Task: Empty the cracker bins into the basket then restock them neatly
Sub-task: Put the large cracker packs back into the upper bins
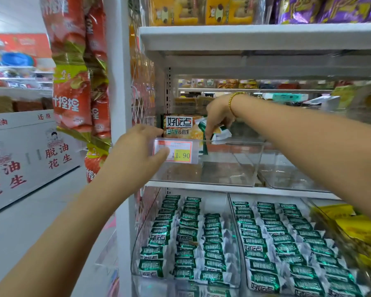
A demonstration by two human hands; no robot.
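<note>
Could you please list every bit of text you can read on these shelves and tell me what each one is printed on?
"11.90": yellow patch of the price tag on the clear bin; its smaller print is blurred.
"好吃点" and "香脆核桃饼": cracker box at the back of that bin.
"好吃点": green packets in the lower bins.
"脱油花生" and "还原": white carton at left.
The orange bags: too distorted to read.

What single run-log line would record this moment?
left hand grips front of clear plastic bin | right hand holds green-and-white cracker packet inside it | lower bins full
</note>
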